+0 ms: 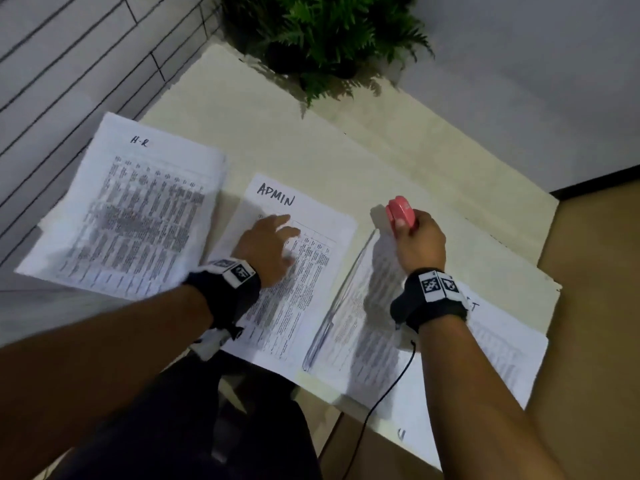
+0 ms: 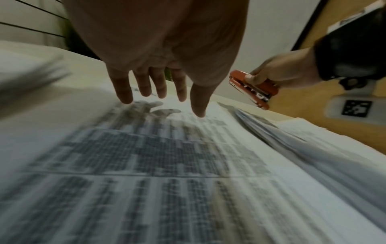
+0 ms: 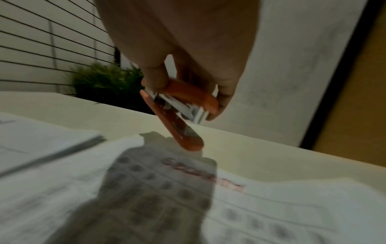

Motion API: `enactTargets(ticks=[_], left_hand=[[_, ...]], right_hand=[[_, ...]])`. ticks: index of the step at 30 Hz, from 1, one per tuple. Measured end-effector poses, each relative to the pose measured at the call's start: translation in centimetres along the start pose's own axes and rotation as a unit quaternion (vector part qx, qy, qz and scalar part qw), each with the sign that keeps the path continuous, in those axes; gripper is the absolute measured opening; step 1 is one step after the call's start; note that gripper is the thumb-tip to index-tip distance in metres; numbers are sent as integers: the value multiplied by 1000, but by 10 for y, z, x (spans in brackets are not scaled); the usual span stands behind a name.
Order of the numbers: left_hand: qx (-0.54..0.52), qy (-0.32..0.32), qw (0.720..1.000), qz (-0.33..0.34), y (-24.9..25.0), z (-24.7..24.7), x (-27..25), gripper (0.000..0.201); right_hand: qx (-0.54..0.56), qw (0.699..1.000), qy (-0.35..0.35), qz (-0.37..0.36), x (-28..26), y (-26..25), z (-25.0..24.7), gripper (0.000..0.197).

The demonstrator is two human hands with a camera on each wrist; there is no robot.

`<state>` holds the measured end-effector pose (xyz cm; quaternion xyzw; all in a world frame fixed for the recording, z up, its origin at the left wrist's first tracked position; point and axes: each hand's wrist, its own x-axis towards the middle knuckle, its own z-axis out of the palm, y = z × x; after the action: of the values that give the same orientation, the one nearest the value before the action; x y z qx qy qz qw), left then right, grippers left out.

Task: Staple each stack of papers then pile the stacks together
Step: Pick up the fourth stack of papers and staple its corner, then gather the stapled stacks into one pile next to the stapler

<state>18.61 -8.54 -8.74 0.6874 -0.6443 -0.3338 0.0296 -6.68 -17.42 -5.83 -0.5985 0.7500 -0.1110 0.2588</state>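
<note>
Right hand (image 1: 419, 242) fingers grip stapler (image 1: 400, 211), above paper stack (image 1: 367, 306)

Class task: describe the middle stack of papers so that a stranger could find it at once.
On the cream table lie three white printed paper stacks. The middle stack sits under the open left hand. Only it has ADMIN handwritten on top.

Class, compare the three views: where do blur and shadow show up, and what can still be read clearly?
Head view: fairly sharp, the ADMIN stack heading legible, left hand slightly smeared. Left wrist view: printed rows streaked by motion blur, fingers casting soft shadows on the page. Right wrist view: dim, text blurred, the stapler in the right hand throwing a dark shadow on the paper.
</note>
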Motion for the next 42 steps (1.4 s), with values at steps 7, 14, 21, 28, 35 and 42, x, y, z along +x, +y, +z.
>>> enactTargets(ticks=[7, 14, 21, 28, 35, 42], left_hand=[[-37, -37, 995, 91, 82, 57, -3, 47], [-18, -27, 997, 70, 111, 84, -9, 46], [-18, 59, 997, 54, 133, 91, -16, 61], [-108, -94, 977, 159, 171, 112, -21, 43], [12, -163, 926, 339, 184, 156, -42, 43], [45, -99, 950, 292, 187, 163, -50, 46]], right_hand=[[-68, 993, 49, 85, -6, 112, -68, 37], [-208, 974, 49, 71, -4, 180, -103, 35], [-189, 977, 65, 73, 23, 230, -116, 35], [-119, 976, 161, 87, 6, 246, -106, 67], [-45, 944, 179, 272, -103, 274, -57, 71], [-60, 928, 103, 352, -131, 283, -66, 92]])
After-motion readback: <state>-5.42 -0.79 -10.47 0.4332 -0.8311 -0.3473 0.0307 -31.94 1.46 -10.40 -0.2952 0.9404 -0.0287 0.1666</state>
